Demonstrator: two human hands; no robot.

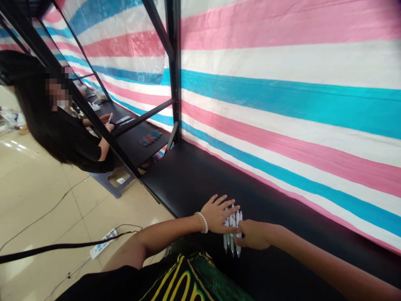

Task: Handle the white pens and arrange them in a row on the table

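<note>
Several white and grey pens [232, 243] lie side by side in a row on the black table [188, 171]. My left hand [216, 213], with a pale beaded bracelet [202, 222] at the wrist, rests over their upper left part. Its fingers are spread out and partly cover the pens. From the right, my right hand [255, 234] has its fingers curled against the right side of the row, closed on the rightmost pen. Some of its fingertips are hidden.
Black metal posts [173, 67] stand between this table and a neighbouring one. There a seated co-worker [62, 125] in black holds a small item. A striped plastic sheet [282, 104] hangs behind. A power strip [103, 243] and cables lie on the floor.
</note>
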